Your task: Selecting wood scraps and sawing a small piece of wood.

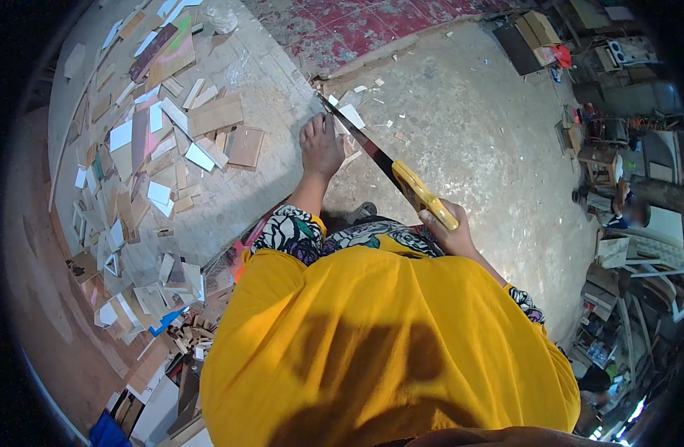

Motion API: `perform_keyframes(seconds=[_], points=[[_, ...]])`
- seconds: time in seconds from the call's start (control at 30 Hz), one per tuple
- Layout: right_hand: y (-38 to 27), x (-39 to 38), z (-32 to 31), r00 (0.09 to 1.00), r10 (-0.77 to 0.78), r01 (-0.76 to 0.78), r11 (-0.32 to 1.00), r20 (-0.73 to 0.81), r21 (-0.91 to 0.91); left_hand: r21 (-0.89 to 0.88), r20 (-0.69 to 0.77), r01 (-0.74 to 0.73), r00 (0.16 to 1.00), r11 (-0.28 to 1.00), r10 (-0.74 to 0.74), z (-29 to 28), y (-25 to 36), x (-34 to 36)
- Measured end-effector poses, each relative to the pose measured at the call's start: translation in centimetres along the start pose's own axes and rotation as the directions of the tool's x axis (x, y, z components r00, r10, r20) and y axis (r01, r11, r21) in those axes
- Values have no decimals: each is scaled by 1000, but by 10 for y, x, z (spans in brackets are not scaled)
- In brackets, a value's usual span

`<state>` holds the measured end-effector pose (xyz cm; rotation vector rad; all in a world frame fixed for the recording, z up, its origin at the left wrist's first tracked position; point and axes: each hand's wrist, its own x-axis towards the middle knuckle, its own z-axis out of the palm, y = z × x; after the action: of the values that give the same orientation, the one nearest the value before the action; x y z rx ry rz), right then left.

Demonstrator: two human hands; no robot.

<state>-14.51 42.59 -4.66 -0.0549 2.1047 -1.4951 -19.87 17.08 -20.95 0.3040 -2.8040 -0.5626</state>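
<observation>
My right hand (452, 228) is closed around the rear end of a yellow handle on a hand saw (372, 153). The long dark blade slants up and left, its tip by the corner of a low wooden worktop (271, 97). My left hand (322, 153) is palm down at the worktop's edge, fingers bent and close together, just left of the blade. What lies under those fingers is hidden. A pale flat piece (351, 115) shows beside the blade near my fingertips; whether it is under my hand or on the floor I cannot tell.
Many wood and white board offcuts (215, 113) cover the worktop's left side. Small scraps lie on the concrete floor (476, 127). A stack of boards (528, 41) stands at the far right. Another person (621, 212) is among clutter along the right side.
</observation>
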Motion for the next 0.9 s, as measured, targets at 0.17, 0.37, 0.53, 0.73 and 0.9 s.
perform_keyframes(seconds=[0.17,0.37,0.53,0.73,0.9], points=[[-14,2,0,1000,28,-28,1000,-7,-5,-9,12,-11,1000,1000,11,4,-2,-1],[-22,10,-5,999,15,-10,993,41,-121,19,29,13,999,1000,-14,5,-5,1],[-23,9,0,1000,-26,26,994,1,-109,-11,38,31,999,999,-31,6,-2,1],[-21,21,13,999,1,-1,1000,-42,0,-26,19,21,1000,999,-20,5,-4,0],[-10,22,15,999,-6,4,998,-31,-66,-38,3,18,1000,999,-18,3,-3,1]])
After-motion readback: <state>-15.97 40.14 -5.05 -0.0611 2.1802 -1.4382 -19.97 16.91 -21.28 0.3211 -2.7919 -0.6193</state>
